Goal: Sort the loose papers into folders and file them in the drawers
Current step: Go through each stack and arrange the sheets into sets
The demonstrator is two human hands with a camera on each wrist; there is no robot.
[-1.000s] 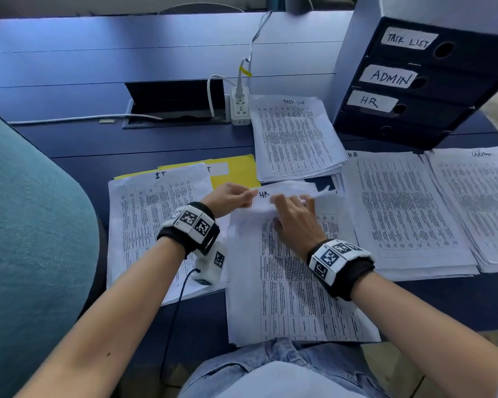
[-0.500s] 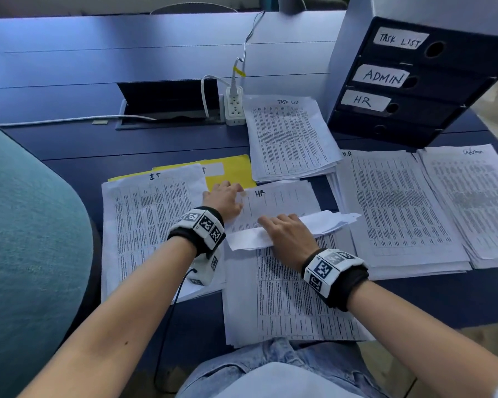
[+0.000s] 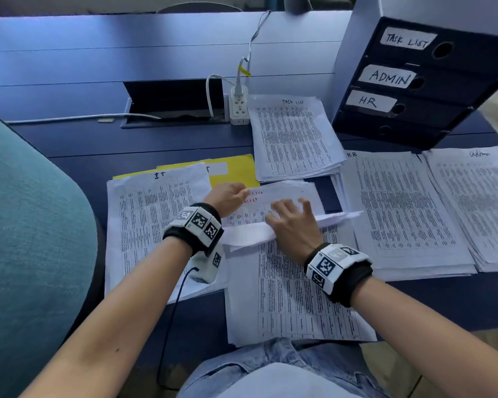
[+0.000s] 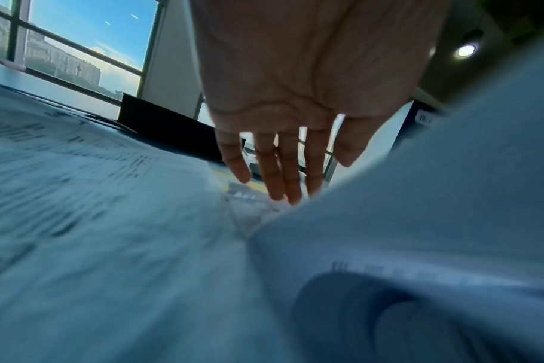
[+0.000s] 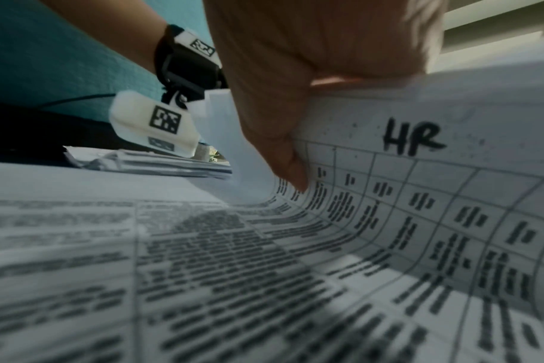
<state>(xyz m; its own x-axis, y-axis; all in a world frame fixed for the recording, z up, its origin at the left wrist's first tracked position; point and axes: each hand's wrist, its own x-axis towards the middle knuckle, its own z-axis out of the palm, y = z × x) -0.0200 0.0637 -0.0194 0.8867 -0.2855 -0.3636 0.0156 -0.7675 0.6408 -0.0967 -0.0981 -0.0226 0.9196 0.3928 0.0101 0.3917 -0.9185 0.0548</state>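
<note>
Left hand (image 4: 295, 98), fingers (image 4: 291, 176) straight, tips touching printed papers (image 4: 78, 196). Curled sheet (image 4: 419, 196) rises at right. Window (image 4: 78, 44) behind, w/ blue sky.

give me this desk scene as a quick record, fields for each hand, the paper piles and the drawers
left hand: fingers straight, resting on the exposed lower sheet in the centre pile
right hand: thumb and fingers pinch folded-back sheets marked HR
centre pile: in front of the person, top sheets curled back
sorted piles: IT pile left, TASK LIST pile behind, HR pile right, Admin pile far right
yellow folder: partly under the IT pile
drawer unit: labels TASK LIST, ADMIN, HR, lowest unlabelled; all closed
</note>
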